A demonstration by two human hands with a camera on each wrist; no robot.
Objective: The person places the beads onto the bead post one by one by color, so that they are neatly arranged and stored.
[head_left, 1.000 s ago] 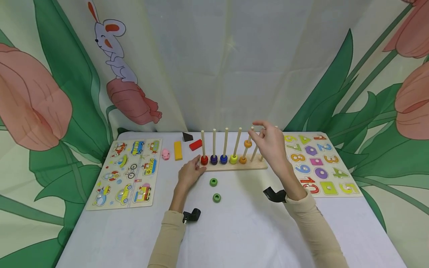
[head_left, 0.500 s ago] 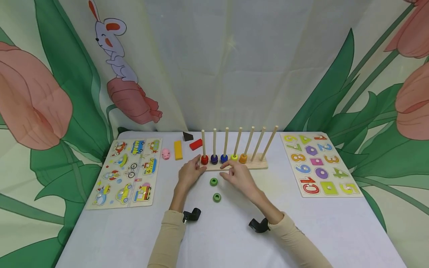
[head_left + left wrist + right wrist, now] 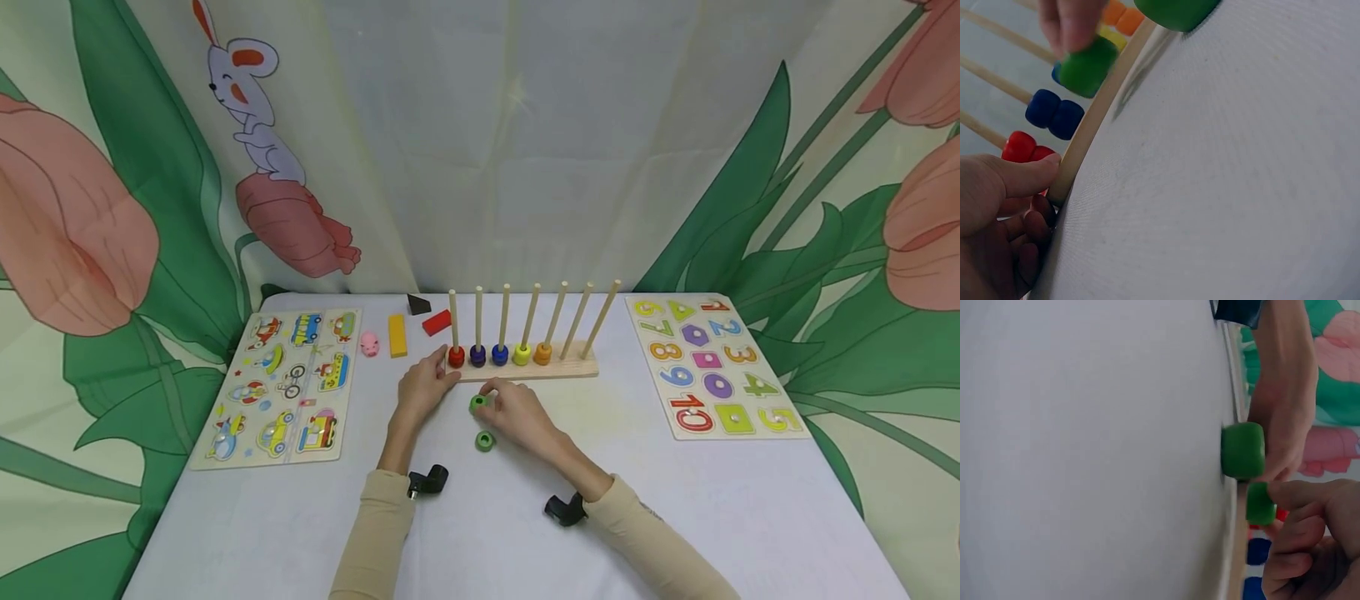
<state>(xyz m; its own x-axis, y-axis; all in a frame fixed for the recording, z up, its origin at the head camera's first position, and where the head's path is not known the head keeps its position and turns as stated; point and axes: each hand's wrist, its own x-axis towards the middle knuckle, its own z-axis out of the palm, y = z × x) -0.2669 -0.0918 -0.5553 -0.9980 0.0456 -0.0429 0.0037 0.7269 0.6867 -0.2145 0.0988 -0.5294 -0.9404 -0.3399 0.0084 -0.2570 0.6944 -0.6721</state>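
Note:
A wooden peg stand (image 3: pixel 577 367) carries a row of upright pegs. Red (image 3: pixel 456 358), purple, blue, yellow and orange beads (image 3: pixel 542 355) sit low on its first pegs; the two rightmost pegs bear none. My left hand (image 3: pixel 422 388) grips the stand's left end, thumb along the front edge in the left wrist view. In front of the stand, my right hand (image 3: pixel 522 414) pinches a green bead (image 3: pixel 1088 67) between thumb and finger. A second green bead (image 3: pixel 485 441) lies on the cloth nearer to me, apart from both hands.
On the left lies a vehicle puzzle board (image 3: pixel 277 387), on the right a number puzzle board (image 3: pixel 720 367). A pink pig toy (image 3: pixel 369 344), a yellow block (image 3: pixel 397 336), a red block (image 3: pixel 437 322) and a black block (image 3: pixel 418 305) lie behind my left hand.
The upper orange bead has dropped down the fifth peg. My right hand has come from that peg leftward and nearer, and now pinches a green bead. My left hand stays put.

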